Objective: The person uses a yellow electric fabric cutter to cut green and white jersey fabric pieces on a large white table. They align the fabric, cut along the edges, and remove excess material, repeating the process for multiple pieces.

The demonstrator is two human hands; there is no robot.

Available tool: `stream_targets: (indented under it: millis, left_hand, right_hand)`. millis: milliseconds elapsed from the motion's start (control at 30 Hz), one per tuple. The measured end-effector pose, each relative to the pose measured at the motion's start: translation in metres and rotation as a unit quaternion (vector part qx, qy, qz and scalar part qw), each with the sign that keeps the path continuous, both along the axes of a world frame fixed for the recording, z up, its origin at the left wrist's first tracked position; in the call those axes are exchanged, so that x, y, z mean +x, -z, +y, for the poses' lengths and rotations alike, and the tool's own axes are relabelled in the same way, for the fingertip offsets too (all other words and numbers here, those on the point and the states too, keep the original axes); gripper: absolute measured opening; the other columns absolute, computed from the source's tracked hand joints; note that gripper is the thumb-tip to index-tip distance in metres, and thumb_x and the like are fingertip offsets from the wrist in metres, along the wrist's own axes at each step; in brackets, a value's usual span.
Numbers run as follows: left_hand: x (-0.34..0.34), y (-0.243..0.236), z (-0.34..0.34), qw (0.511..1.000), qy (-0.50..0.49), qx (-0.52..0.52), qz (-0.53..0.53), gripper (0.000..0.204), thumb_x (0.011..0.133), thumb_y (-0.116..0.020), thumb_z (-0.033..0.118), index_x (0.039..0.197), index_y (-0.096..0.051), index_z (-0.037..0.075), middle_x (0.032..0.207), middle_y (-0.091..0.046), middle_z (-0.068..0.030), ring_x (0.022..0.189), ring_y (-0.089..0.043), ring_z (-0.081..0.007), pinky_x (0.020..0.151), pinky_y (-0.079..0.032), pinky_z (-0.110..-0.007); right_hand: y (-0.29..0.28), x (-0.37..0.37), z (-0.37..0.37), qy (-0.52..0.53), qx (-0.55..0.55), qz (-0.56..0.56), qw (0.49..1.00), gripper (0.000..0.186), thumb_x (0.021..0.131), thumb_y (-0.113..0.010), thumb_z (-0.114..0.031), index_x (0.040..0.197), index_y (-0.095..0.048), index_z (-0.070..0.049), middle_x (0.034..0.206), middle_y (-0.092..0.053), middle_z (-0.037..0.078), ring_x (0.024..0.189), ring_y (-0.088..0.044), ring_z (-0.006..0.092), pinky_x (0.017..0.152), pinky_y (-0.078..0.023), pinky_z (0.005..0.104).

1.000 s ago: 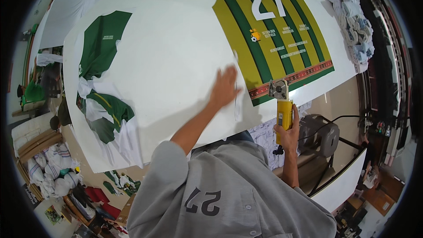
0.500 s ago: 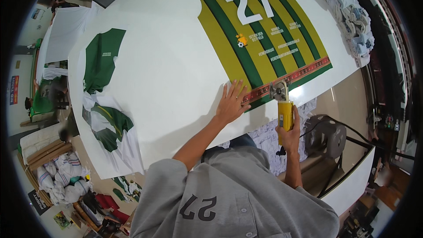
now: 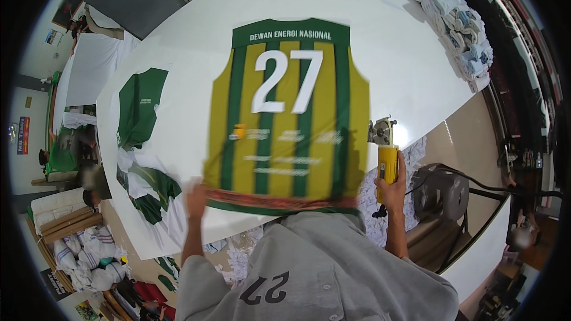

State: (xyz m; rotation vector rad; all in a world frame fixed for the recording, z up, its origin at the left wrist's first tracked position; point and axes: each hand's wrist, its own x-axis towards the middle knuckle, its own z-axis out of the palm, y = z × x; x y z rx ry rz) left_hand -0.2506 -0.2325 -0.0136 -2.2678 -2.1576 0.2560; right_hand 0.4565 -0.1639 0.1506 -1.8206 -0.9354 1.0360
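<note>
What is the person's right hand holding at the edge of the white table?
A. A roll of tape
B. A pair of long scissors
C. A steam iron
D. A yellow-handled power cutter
D: the right hand grips the yellow handle of a power cutter whose metal head stands upright beside the green-and-yellow striped jersey panel, which the left hand holds at its lower corner.

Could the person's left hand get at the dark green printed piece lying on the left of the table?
Probably yes. The left hand grips the striped jersey panel's bottom corner, and the dark green printed piece lies flat farther left on the white cutting table with nothing between; it must drop the panel first.
</note>
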Motion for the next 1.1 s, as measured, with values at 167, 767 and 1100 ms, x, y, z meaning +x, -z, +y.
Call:
stream_targets:
  millis: [167, 767, 1100]
  left_hand:
    - [-0.013, -0.058, 0.088, 0.943, -0.287, 0.162, -0.041, 0.050, 0.108, -0.061, 0.034, 0.145, -0.062, 0.002, 0.142, -0.063, -0.0218, 0.130, -0.060, -0.0427, 0.107, -0.042, -0.062]
    - [-0.018, -0.064, -0.023, 0.920, -0.325, -0.104, 0.194, 0.073, 0.112, -0.055, 0.052, 0.175, -0.036, 0.022, 0.186, -0.023, -0.0052, 0.171, -0.017, -0.0399, 0.128, -0.016, -0.080]
    - [0.233, -0.009, 0.121, 0.933, -0.153, 0.213, -0.245, 0.065, 0.098, -0.079, 0.030, 0.153, -0.059, 0.003, 0.166, -0.050, -0.0219, 0.155, -0.044, -0.0451, 0.127, -0.030, -0.064]
  right_hand:
    - [0.014, 0.002, 0.025, -0.037, 0.027, 0.018, 0.999, 0.101, 0.076, -0.071, 0.005, 0.172, -0.038, -0.004, 0.156, -0.060, 0.018, 0.135, -0.065, 0.0312, 0.111, -0.055, 0.0405]
    - [0.033, 0.016, 0.022, -0.256, -0.066, -0.185, 0.947, 0.099, 0.078, -0.074, 0.001, 0.171, -0.046, -0.019, 0.151, -0.065, 0.026, 0.137, -0.066, 0.0403, 0.116, -0.052, 0.0439]
    - [0.034, -0.018, 0.018, -0.313, -0.069, -0.285, 0.903, 0.092, 0.082, -0.078, -0.004, 0.166, -0.052, -0.030, 0.119, -0.070, 0.023, 0.108, -0.073, 0.0436, 0.095, -0.060, 0.0499]
